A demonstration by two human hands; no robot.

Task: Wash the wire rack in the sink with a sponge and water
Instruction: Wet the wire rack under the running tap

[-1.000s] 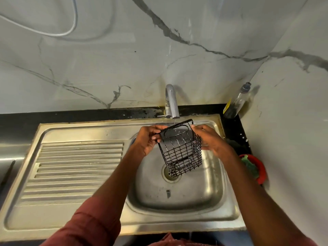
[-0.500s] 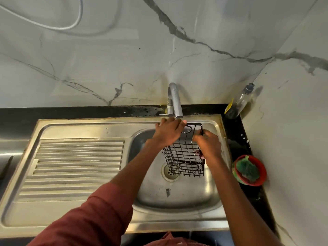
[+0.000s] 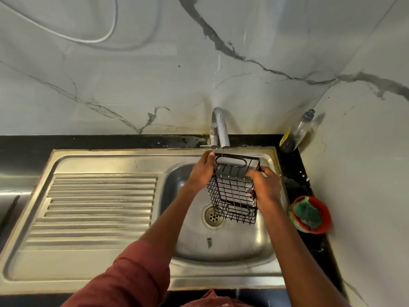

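Wire rack (image 3: 234, 191) over sink (image 3: 232, 244), both hands' grip around it; green sponge (image 3: 308, 214) in red bowl (image 3: 325, 220).

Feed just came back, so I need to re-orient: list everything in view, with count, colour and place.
wire rack: one, black, held over the basin under the tap
sink: one, steel, drainboard at left
tap: one, chrome, behind the basin
sponge: one, green, in the bowl
bowl: one, red, counter right of the sink
bottle: one, clear, back right corner
cable: one, white, on the wall
left hand: grips the rack's left side
right hand: grips the rack's right side
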